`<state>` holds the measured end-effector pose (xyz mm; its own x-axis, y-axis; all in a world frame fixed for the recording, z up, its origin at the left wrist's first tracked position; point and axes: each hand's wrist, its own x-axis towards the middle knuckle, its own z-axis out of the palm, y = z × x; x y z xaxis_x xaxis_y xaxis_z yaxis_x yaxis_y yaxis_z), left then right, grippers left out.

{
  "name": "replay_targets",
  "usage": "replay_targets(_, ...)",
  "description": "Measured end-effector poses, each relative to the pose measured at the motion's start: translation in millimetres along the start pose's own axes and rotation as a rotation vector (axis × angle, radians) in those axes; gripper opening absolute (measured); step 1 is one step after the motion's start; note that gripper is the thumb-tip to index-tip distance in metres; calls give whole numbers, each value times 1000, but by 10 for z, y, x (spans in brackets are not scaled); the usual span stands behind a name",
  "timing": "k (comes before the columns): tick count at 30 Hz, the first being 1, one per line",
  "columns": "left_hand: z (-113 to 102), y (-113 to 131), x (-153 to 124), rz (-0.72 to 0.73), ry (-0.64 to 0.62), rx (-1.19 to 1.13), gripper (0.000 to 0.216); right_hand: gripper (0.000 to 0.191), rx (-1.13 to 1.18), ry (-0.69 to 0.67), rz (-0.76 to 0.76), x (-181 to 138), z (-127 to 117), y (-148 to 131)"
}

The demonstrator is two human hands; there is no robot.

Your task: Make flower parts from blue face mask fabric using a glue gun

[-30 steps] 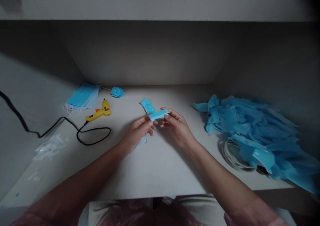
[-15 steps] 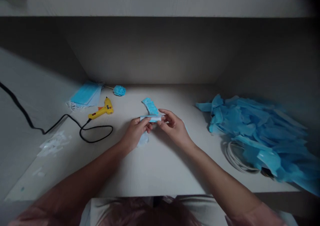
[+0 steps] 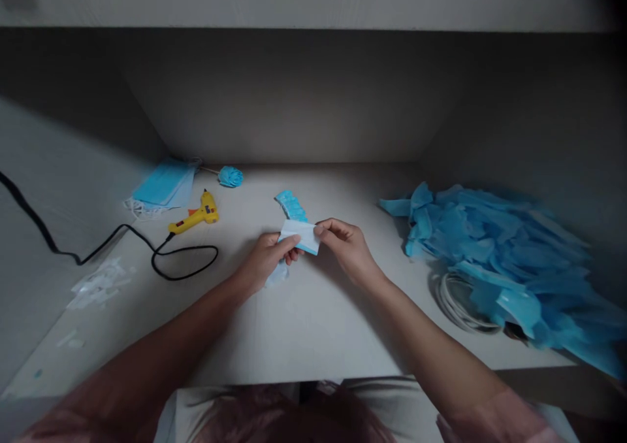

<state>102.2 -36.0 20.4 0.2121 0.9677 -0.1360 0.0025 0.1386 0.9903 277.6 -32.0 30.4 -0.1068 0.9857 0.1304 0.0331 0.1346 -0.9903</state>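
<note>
Between my hands is a small piece of mask fabric (image 3: 304, 235), its white face up and a blue strip along the near edge. My left hand (image 3: 267, 260) is closed on its left end, thumb lying on top. At the right end, my right hand (image 3: 345, 246) pinches the upper corner between thumb and fingers. Just beyond the fabric lies a row of folded blue pieces (image 3: 290, 205), its near end hidden behind the fabric. A pale blue scrap (image 3: 278, 274) rests on the table beside my left hand.
A yellow glue gun (image 3: 196, 213) with a black cord (image 3: 185, 278) lies at left. Behind it are face masks (image 3: 164, 183) and a blue fabric rose (image 3: 230, 176). White scraps (image 3: 100, 285) lie left. At right, a large blue fabric pile (image 3: 494, 247) adjoins a coiled cable (image 3: 458, 306).
The fabric piece, earlier seen as a narrow strip, now shows a broader white face. My right hand's fingers have drawn in to pinch its corner. The view has shifted slightly.
</note>
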Motion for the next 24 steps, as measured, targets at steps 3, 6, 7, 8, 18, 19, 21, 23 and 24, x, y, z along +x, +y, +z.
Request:
replay_targets(3,-11,-18,15,9,-65,-42,30,19,40,3,8,6,-13,-26)
replay_targets(6,-19,-33,31,-26,-87,-146,28,18,65,-20,9,24,-48,-28)
replay_targets(7,-21,-32,37,-39,-84,-186,26,19,77,-23,6,34,-66,-18)
replay_targets(8,-24,-26,41,-50,-78,-222,25,23,85,-23,-4,46,-86,-5)
replay_targets(18,-35,89,20,-218,-147,-333,17,30,-384,-223,-527,64,-203,-88)
replay_targets(19,-39,91,20,-248,-174,-334,16,25,-411,-252,-545,61,-200,-105)
replay_targets(21,-58,90,28,-296,-244,-328,18,12,-411,-282,-533,61,-191,-112)
replay_targets(23,-86,90,48,-334,-315,-314,27,4,-342,-268,-477,66,-183,-85)
replay_targets(24,-99,92,59,-352,-344,-303,34,5,-289,-248,-437,71,-179,-62)
